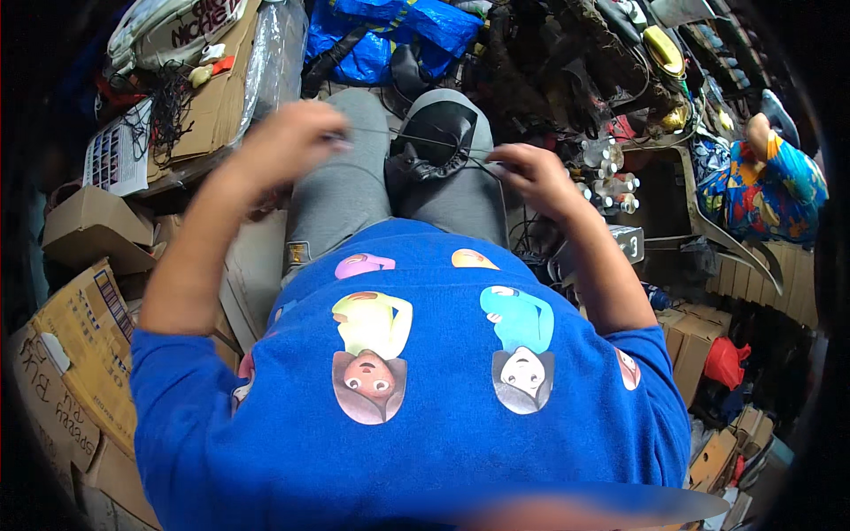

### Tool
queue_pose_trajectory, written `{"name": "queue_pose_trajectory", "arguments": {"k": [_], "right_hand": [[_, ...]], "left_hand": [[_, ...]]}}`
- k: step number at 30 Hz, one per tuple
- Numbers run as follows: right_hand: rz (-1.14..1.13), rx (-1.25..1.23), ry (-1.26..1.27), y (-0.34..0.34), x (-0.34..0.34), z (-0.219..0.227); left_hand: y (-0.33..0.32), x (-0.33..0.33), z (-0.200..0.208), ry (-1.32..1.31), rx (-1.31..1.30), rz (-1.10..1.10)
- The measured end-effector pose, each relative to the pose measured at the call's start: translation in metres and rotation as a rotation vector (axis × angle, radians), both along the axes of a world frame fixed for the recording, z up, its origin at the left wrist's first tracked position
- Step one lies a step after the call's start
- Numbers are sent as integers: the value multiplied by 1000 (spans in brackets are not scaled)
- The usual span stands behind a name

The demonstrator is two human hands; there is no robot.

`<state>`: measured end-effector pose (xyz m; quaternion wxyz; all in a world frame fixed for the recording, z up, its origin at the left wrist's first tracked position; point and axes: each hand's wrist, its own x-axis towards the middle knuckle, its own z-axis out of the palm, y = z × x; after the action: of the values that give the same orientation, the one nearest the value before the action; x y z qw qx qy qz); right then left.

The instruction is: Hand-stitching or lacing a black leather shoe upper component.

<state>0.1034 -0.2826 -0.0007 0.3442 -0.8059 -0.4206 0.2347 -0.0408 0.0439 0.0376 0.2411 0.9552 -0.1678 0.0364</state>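
A black, leather-like piece with a gathered rim and an opening (pixel 432 150) lies on my right thigh, near the knee. It looks like part of a shoe, but I cannot make out its exact kind. My left hand (pixel 297 142), blurred by motion, is raised over the left thigh with its fingers closed. From those fingers a thin dark thread (pixel 398 134) runs across to the black piece. At the piece's right side, my right hand (pixel 538 175) pinches dark strands of thread; its fingertips are just off the rim.
Cardboard boxes (pixel 99 226) crowd the left side, below a cardboard-topped surface (pixel 208 106) with tangled black cords. A blue bag (pixel 434 31) lies ahead. Several clear bottles (pixel 611 186) stand to the right, before a person in colourful clothing (pixel 766 195).
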Motion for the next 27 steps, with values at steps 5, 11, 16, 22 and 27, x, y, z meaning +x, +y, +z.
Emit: {"name": "queue_pose_trajectory", "arguments": {"k": [5, 11, 16, 22, 27], "right_hand": [[-677, -350, -95, -223, 67, -30], [-812, -909, -250, -363, 71, -39], [-474, -165, 226, -103, 23, -31], [-255, 91, 710, 15, -15, -5], [-279, 79, 543, 7, 5, -20]], "left_hand": [[187, -95, 78, -197, 188, 904], [242, -115, 66, 43, 160, 1239], [3, -3, -16, -74, -167, 288], [-79, 45, -52, 276, -464, 161], [-44, 46, -54, 181, -272, 191]]}}
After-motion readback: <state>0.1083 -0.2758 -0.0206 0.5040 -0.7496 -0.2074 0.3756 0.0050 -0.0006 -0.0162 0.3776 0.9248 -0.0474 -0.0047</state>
